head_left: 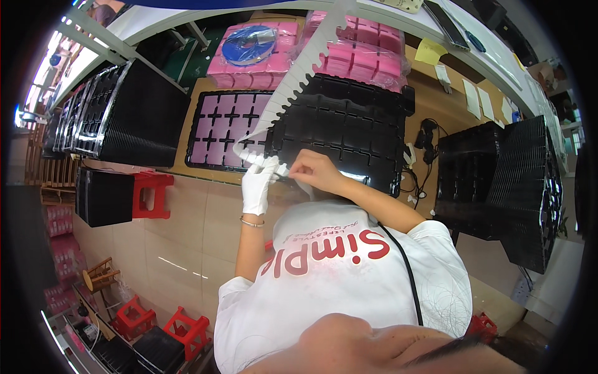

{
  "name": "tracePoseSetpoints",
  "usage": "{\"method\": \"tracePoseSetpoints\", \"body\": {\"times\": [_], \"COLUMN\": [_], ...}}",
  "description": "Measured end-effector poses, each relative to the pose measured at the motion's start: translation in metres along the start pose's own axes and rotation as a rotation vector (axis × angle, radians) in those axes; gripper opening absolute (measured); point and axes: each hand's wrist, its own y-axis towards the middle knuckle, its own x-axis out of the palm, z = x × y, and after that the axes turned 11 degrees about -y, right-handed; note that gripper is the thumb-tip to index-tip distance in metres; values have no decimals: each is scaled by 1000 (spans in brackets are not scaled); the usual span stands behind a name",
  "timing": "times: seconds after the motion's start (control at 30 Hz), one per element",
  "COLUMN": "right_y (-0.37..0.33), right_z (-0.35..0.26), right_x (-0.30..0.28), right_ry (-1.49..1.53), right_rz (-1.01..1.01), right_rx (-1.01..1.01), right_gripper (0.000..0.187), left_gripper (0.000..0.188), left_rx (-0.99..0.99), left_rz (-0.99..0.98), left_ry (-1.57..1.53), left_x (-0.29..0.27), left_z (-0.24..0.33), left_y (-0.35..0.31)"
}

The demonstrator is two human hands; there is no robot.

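At the black tray's [349, 143] near-left corner, the left hand [256, 185], fingers curled, grips a white strip [295, 75]. The right hand [316, 172] pinches beside it, hold unclear.

The left hand [256, 184], in a white glove, holds a white strip [296, 75] with a toothed edge; the strip slants down from the top over the trays and bends to the right just above the glove. The right hand [317, 171], bare, brings its fingertips together at the strip's lower end — too small to tell whether they grip it. Beneath lie a black tray [215, 166] with pink pads [218, 128] and, to its right, a dark tray [339, 121]. Behind are pink blocks [268, 65], a blue roll [232, 50] on top. Black stacks [146, 118] stand at both sides — red stools [198, 326] at lower left
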Motion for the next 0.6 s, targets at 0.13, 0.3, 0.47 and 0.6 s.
{"method": "tracePoseSetpoints", "body": {"times": [0.13, 0.3, 0.47, 0.6], "right_y": [25, 40, 39, 38], "right_z": [7, 36, 34, 32], "right_x": [-4, 19, 26, 29], "right_ry": [-56, -424, -490, -451], "right_rz": [-65, -84, -30, 11], "right_rx": [96, 45, 128, 151], "right_gripper": [10, 17, 18, 17], "left_gripper": [28, 28, 23, 25], "left_rx": [43, 54, 13, 44], "left_rz": [88, 65, 54, 58], "left_ry": [46, 38, 83, 79], "left_x": [-25, -28, -33, -32], "left_z": [-8, -11, -22, -29], "left_y": [1, -6, -7, -6]}}
